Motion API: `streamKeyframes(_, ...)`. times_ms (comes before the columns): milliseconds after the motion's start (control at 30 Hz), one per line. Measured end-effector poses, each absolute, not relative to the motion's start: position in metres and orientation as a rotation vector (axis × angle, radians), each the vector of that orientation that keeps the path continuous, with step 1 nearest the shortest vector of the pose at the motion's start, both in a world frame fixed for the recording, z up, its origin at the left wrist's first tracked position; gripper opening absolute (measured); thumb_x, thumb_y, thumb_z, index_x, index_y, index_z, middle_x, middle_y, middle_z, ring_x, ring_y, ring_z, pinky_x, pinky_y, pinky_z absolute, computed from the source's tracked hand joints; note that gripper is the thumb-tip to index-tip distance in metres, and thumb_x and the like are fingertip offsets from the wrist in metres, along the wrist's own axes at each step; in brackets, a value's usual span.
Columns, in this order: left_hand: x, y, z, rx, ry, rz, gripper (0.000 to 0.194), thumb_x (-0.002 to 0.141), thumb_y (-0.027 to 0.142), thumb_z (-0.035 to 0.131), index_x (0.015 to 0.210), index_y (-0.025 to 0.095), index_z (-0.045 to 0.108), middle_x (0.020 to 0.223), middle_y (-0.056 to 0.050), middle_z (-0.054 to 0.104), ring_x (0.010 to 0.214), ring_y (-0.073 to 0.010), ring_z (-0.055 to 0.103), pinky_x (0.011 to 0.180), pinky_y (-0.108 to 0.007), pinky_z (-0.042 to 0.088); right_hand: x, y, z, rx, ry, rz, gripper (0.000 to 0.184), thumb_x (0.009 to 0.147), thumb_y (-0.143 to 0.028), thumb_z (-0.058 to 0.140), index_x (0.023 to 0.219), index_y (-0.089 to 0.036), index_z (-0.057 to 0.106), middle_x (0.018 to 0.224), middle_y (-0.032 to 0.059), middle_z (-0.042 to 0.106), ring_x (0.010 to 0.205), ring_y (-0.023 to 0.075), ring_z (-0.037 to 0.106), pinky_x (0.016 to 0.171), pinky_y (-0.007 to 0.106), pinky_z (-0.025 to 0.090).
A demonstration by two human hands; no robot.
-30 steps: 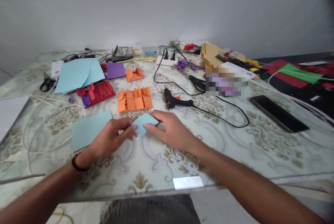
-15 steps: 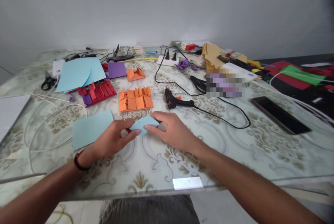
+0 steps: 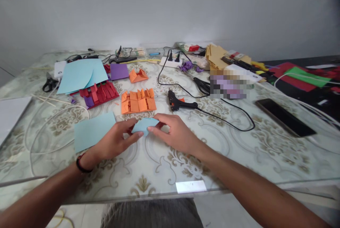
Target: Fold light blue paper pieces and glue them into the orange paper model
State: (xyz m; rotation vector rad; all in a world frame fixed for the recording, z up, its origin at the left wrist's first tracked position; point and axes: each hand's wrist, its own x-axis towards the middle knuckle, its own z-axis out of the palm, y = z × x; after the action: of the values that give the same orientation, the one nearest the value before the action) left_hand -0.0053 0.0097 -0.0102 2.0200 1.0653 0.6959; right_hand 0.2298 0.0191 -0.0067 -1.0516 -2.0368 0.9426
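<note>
1. Your left hand [image 3: 114, 140], thumb and fingers closed to the paper's thickness, grips one end of a folded blue paper [image 3: 142, 126].
2. Your right hand [image 3: 176, 132] pinches its other end, over the table [image 3: 159, 171].
3. A blue sheet [image 3: 91, 130] lies beside your left hand.
4. Beyond sit folded orange paper [image 3: 138, 101] and a glue gun [image 3: 174, 102].

1. A head-worn camera looks forward and down across a patterned table [image 3: 159, 171] from above the wearer's lap [image 3: 148, 214].
2. Left hand [image 3: 114, 140] and right hand [image 3: 177, 134] appear mid-frame, at close range.
3. A pale wall [image 3: 170, 8] backs the view, farther off.
</note>
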Motion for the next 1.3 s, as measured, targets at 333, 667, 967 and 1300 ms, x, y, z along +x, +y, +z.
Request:
streamKeyframes(333, -0.0063, 0.0108, -0.0157, 2.18, 0.938, 0.915, 0.021, 0.098, 0.022, 0.065, 0.119, 0.022, 0.062, 0.111, -0.007, 0.065, 0.094, -0.0167, 0.062, 0.074, -0.027, 0.054, 0.2286, 0.0181, -0.0069, -1.074, -2.105, 0.911, 0.02, 0.093, -0.026, 0.067, 0.076, -0.017, 0.06, 0.07, -0.0007, 0.062, 0.067, 0.0134, 0.059, 0.065, 0.025, 0.041)
streamKeyframes(667, -0.0067, 0.0112, -0.0141, 2.243, 1.005, 0.904, 0.013, 0.097, 0.018, 0.065, 0.085, 0.018, 0.06, 0.075, 0.003, 0.058, 0.066, -0.0093, 0.053, 0.064, -0.023, 0.044, 0.2292, 0.018, -0.0091, -1.034, -2.12, 0.905, 0.017, 0.094, -0.026, 0.065, 0.08, -0.017, 0.063, 0.071, -0.0009, 0.062, 0.066, 0.0122, 0.057, 0.064, 0.023, 0.041)
streamKeyframes(967, -0.006, 0.0114, -0.012, 2.197, 1.02, 0.876, 0.015, 0.097, 0.021, 0.065, 0.083, 0.017, 0.061, 0.071, 0.003, 0.057, 0.064, -0.0105, 0.053, 0.064, -0.024, 0.044, 0.2288, 0.0179, -0.009, -1.03, -2.12, 0.917, 0.013, 0.095, -0.027, 0.065, 0.086, -0.017, 0.067, 0.074, 0.0002, 0.065, 0.068, 0.0137, 0.06, 0.066, 0.025, 0.044)
streamKeyframes(1300, -0.0067, 0.012, -0.0101, 2.078, 1.068, 0.817, 0.016, 0.097, 0.025, 0.064, 0.083, 0.017, 0.063, 0.068, 0.003, 0.059, 0.063, -0.0114, 0.052, 0.061, -0.025, 0.042, 0.2294, 0.017, -0.0052, -0.983, -2.07, 0.943, 0.009, 0.095, -0.026, 0.066, 0.095, -0.017, 0.067, 0.085, 0.0027, 0.068, 0.074, 0.0145, 0.063, 0.071, 0.027, 0.048)
